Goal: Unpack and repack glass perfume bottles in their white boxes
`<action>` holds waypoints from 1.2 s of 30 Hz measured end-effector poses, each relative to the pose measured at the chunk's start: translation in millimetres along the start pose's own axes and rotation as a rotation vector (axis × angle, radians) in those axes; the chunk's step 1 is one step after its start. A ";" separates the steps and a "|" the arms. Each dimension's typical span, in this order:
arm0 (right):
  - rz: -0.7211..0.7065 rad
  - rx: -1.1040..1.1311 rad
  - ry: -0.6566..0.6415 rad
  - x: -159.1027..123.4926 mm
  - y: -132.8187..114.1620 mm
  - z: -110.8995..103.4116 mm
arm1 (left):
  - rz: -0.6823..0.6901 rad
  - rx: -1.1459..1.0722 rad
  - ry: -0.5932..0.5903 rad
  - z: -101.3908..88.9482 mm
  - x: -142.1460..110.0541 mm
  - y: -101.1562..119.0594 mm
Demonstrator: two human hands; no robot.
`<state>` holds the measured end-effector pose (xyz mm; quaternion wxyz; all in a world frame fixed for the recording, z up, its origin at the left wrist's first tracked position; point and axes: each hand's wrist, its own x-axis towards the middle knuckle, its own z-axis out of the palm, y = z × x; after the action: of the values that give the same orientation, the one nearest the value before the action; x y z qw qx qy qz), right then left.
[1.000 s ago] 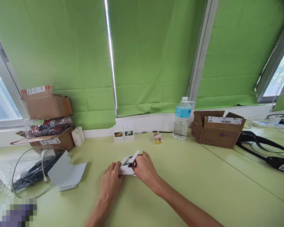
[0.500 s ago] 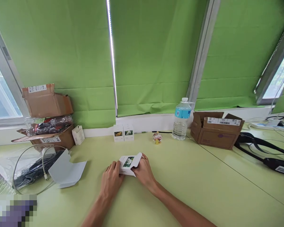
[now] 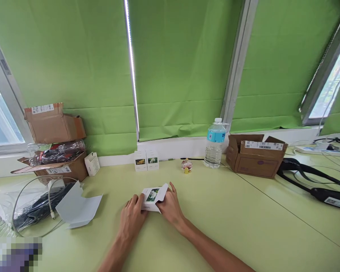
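A small white box (image 3: 147, 205) with a flower picture on top lies on the table, its right end open with a flap (image 3: 162, 192) raised. My left hand (image 3: 132, 214) is closed on the box's left end. My right hand (image 3: 171, 207) is at the open end, its fingertips hidden under the flap and in the opening. One finger of it points up, away from the box. Whatever those hidden fingertips touch inside does not show. Beyond stand two white cards or boxes with flower pictures (image 3: 141, 166) and a small shiny trinket (image 3: 186, 165).
At right stand a water bottle (image 3: 214, 151), an open cardboard box (image 3: 255, 162) and a black strap-like device (image 3: 319, 192). Stacked cartons (image 3: 55, 124), a folded white sheet (image 3: 79, 209) and a bagged cable (image 3: 35, 211) are at left. A pen (image 3: 166, 159) lies by the wall.
The view has shifted slightly. One finger of my right hand has lifted away from the flap. Both hands stay at the small white box.
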<state>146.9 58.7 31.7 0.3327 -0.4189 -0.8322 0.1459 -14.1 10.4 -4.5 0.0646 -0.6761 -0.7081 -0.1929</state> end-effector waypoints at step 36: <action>-0.082 -0.116 0.104 7.0 -19.2 -28.6 | 0.456 -0.126 0.355 0.2 13.8 -5.0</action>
<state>151.8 51.6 65.9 0.3565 -0.4102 -0.8372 0.0620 -20.0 23.2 -0.7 0.1869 -0.7762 -0.5022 -0.3323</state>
